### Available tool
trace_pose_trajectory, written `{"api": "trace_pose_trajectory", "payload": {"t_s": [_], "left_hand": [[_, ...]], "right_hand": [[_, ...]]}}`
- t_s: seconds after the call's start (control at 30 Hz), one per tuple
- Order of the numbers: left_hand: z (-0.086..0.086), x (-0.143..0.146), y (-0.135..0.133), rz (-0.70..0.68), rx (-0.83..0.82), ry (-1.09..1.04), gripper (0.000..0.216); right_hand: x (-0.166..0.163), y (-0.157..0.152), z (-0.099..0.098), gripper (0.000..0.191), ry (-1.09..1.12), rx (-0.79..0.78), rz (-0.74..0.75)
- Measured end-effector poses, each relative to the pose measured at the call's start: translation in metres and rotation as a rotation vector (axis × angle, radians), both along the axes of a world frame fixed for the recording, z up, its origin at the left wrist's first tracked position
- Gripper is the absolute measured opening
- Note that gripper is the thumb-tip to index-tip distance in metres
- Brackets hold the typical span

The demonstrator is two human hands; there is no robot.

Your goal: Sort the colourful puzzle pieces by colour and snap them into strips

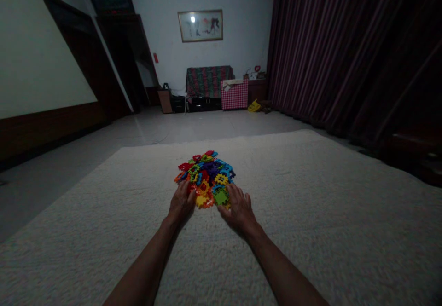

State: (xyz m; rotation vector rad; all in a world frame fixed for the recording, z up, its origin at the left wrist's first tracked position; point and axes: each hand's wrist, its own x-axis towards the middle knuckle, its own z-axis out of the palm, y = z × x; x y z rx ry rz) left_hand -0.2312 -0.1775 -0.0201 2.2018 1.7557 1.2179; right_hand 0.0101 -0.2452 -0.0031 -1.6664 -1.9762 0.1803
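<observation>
A heap of colourful plastic interlocking pieces (210, 172) lies ahead of me on a pale textured mat (293, 195). The pieces are flat with toothed edges, in red, orange, yellow, green, blue and purple. At the heap's near left side rests my left hand (181, 201), its fingers stretched forward against the red and orange pieces. My right hand (241, 207) lies along the near right side, fingers apart, beside a green square piece (221, 197). A yellow piece (200, 200) sits between the two hands. Neither hand visibly grips a piece.
Beyond the mat stretches a grey tiled floor (207, 124). By the far wall stand a cloth-draped item (209, 81) and a red checked cover (235, 96), with a yellow bag (254, 106) on the floor nearby. Dark curtains (321, 53) hang along the right.
</observation>
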Motion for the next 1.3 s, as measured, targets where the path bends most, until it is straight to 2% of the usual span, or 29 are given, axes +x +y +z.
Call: {"api": "trace_pose_trajectory", "payload": {"t_s": [0.37, 0.7, 1.1, 1.3], "left_hand": [[0.003, 0.0012, -0.0013, -0.016, 0.013, 0.008, 0.046], [0.0035, 0.0022, -0.0029, -0.007, -0.006, -0.01, 0.046], [-0.005, 0.0017, -0.0023, -0.005, 0.006, -0.03, 0.047], [-0.0018, 0.0035, -0.0038, 0.015, -0.015, -0.051, 0.047]], "right_hand": [[-0.0019, -0.0019, 0.0012, 0.071, -0.031, -0.044, -0.024], [-0.0017, -0.0006, 0.0025, 0.068, -0.057, -0.015, -0.031], [0.0002, 0.0033, -0.0028, 0.068, -0.033, 0.07, -0.004], [0.0013, 0.0033, -0.0039, 0.068, -0.038, 0.076, -0.009]]}}
